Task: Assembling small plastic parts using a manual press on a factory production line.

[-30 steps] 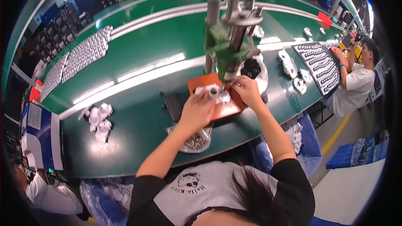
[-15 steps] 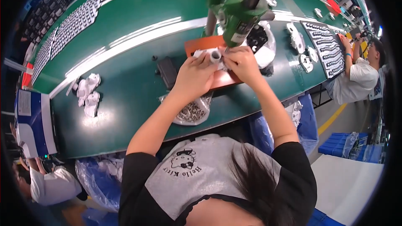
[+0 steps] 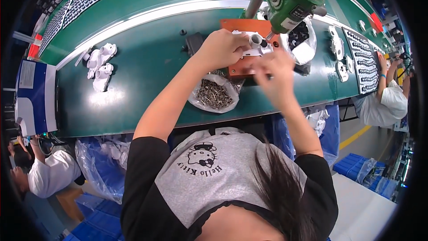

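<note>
A white plastic housing with a round grey-rimmed tube lies on the orange metal base plate. My left hand holds the housing from its left side, fingers closed on it near the tube. Just right of and nearer than the housing, my right hand is apart from it. Motion smears its bent fingers, so whether anything is in them does not show. Above the plate stands a green press, its tip close to the housing's right end.
A bag of small metal screws or pins sits at the near edge. Behind it is a black box. A bag of black parts lies right. White housings rest left. A co-worker sits beside a parts tray.
My right hand has come off the housing and moved back toward me. My left hand stays on the housing. The whole view has shifted, so the bench things appear farther right.
</note>
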Available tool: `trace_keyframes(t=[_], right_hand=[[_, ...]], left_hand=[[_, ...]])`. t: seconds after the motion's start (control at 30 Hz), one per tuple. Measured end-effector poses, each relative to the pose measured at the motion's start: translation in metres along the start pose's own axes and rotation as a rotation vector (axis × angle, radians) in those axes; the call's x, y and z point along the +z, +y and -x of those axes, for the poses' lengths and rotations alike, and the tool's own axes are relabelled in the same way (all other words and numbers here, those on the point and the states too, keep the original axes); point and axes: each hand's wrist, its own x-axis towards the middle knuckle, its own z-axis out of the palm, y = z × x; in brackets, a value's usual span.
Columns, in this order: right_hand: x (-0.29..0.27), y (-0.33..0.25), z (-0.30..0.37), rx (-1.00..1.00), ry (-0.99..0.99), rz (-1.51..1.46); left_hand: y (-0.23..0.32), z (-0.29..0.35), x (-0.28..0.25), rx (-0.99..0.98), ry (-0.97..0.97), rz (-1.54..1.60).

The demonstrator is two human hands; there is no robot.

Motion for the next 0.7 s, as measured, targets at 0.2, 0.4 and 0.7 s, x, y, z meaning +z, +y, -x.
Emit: trace_keyframes(t=[0.2, 0.4, 0.7], right_hand=[[0.066, -0.055, 0.03, -0.161, -0.176, -0.089], [0.088, -0.056, 0.04, -0.167, -0.287, -0.038], [0.077, -0.053, 0.035, -0.145, -0.231, -0.15]], left_hand=[[0.008, -0.002, 0.002, -0.018, 0.043, 0.026], [0.004, 0.001, 0.008, -0.006, 0.059, -0.011], [0.005, 0.002, 0.01, 0.036, 0.108, 0.001]])
